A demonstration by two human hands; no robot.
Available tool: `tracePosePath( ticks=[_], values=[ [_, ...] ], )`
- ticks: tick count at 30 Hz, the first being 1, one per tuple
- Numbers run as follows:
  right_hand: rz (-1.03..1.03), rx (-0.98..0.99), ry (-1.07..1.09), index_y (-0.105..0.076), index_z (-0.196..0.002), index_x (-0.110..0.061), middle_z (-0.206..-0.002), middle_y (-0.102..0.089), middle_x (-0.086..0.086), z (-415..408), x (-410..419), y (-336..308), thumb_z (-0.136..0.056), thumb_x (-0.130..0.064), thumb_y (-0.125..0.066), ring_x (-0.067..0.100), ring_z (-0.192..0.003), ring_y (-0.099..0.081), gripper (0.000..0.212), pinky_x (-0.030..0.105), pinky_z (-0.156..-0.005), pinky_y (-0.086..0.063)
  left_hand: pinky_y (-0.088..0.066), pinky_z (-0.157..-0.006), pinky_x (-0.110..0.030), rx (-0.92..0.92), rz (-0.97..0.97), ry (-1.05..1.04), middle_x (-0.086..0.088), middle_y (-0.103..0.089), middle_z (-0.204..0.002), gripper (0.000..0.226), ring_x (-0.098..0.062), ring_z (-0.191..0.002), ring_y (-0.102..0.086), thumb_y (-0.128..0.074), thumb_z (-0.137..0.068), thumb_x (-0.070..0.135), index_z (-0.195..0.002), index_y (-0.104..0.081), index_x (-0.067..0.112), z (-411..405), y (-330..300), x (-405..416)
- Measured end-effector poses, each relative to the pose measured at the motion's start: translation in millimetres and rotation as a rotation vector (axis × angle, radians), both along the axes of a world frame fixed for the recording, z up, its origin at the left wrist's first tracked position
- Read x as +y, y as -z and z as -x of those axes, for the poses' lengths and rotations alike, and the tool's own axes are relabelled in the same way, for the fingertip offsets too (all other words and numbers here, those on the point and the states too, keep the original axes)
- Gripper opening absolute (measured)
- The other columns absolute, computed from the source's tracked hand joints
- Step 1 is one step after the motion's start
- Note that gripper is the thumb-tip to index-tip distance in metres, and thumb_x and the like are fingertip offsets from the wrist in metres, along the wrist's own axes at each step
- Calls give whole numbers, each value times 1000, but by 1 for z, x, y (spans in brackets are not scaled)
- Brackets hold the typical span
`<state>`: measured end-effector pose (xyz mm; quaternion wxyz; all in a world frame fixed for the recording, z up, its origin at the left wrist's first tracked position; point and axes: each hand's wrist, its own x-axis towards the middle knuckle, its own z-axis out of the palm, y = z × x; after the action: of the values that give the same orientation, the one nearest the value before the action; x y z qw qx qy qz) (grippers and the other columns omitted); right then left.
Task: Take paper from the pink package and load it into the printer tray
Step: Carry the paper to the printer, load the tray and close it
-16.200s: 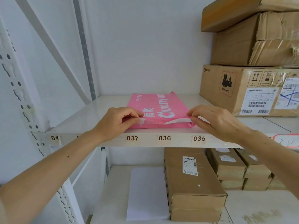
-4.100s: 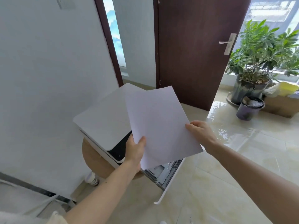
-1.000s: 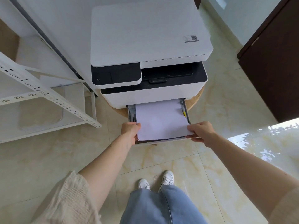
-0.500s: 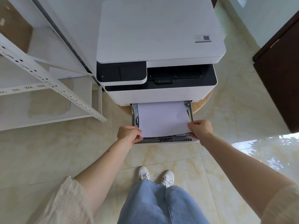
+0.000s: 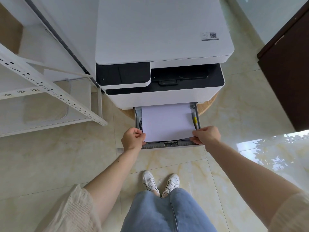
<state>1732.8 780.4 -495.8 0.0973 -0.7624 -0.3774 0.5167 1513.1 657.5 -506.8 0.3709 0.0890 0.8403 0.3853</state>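
Observation:
A white and black printer (image 5: 160, 47) stands on a round wooden stool, seen from above. Its grey paper tray (image 5: 168, 144) is pulled out at the front. White paper (image 5: 166, 121) lies in the tray between the side guides, its far end under the printer body. My left hand (image 5: 133, 138) pinches the paper's near left corner. My right hand (image 5: 206, 135) pinches the near right corner. The pink package is out of view.
A white metal shelf rack (image 5: 41, 91) with numbered labels stands at the left. A dark brown door (image 5: 287, 77) is at the right. My legs and white shoes (image 5: 160, 183) stand on the glossy tiled floor just in front of the tray.
The paper has slid further into the tray and lies flatter between the guides. Both hands stay at its near corners. The camera has moved slightly closer.

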Motion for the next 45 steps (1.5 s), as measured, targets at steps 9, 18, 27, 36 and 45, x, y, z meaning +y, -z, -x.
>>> tracePosePath(
  ticks=[9, 18, 27, 36, 45],
  values=[
    [-14, -47, 24, -65, -76, -8, -75, -74, 14, 6, -5, -2, -82, -6, -72, 21, -59, -73, 10, 31, -64, -62, -62, -62, -33, -10, 122, -7, -6, -69, -84, 23, -23, -62, -72, -67, -70, -3, -84, -57, 12, 2, -6, 2],
    [-105, -160, -66, -71, -85, -9, -66, -73, 12, 8, -8, 1, -82, -8, -69, 17, -56, -68, 4, 23, -53, -52, -47, -60, -21, 195, 82, 121, -3, -68, -69, 15, -21, -68, -64, -74, -70, -2, -76, -64, 7, -6, 2, -5],
    [-133, -341, -276, -72, -84, -10, -80, -73, 14, 13, -9, 8, -82, -11, -61, 28, -75, -59, 11, 22, -46, -23, -51, -61, -24, 327, 86, 168, -2, -68, -65, 18, -21, -65, -65, -74, -65, -4, -69, -64, 11, -10, 9, -3],
    [-171, -364, -300, -71, -86, -9, -83, -71, 13, 11, -11, 11, -81, -12, -62, 28, -76, -57, 11, 25, -54, -35, -46, -62, -22, 358, 30, 145, 4, -61, -60, 20, -21, -63, -64, -72, -66, -7, -68, -64, 12, -13, 12, -6],
    [-693, -272, -951, -74, -97, -21, -94, -61, 0, 22, -65, 8, -87, -46, -61, 21, -75, -63, 30, 26, -53, -41, -52, -64, -26, 316, 48, 130, 4, -62, -60, 19, -22, -64, -65, -73, -64, -5, -70, -65, 11, -12, 10, -4]
  ],
)
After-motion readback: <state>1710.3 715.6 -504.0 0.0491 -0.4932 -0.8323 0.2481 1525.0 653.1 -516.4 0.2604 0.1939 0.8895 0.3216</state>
